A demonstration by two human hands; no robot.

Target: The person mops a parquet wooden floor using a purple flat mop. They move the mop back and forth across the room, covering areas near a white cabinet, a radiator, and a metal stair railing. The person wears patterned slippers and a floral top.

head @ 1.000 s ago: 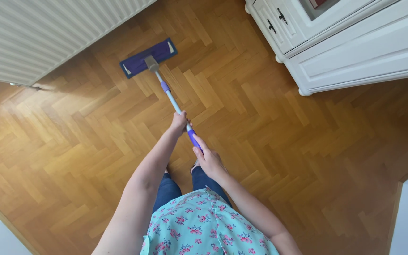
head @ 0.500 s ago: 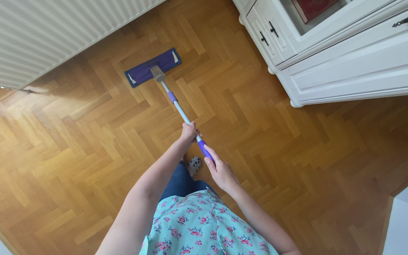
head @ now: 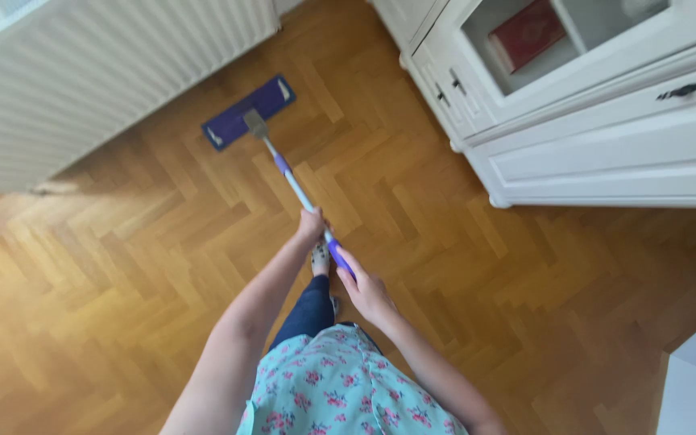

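Under our hands spreads the herringbone wood floor (head: 525, 282), warm brown, filling most of the view. Far beyond our fingers, at the upper left, runs a long white ribbed radiator (head: 106, 64) along the wall. Off to the right of our fingers stands a white cabinet (head: 606, 153) with dark drawer handles and a glass-fronted compartment in which a red book (head: 527, 34) lies flat. Below our hands we see our own light green flowered top (head: 340, 387) and blue trouser leg (head: 308, 310), with a patterned shoe (head: 321, 256) just beneath the left hand.

We hold a flat mop (head: 283, 165) slanting away from us. Its purple rectangular head (head: 249, 113) lies flat on the floor, well ahead of our fingers and near the radiator. Its pale shaft rises back toward us and ends in a purple grip. Our left hand (head: 311, 225) is wrapped around the shaft, fingers closed on it, farther along toward the head. Our right hand (head: 366, 292) sits just behind it, nearer our body, its fingers curled about the purple grip end.
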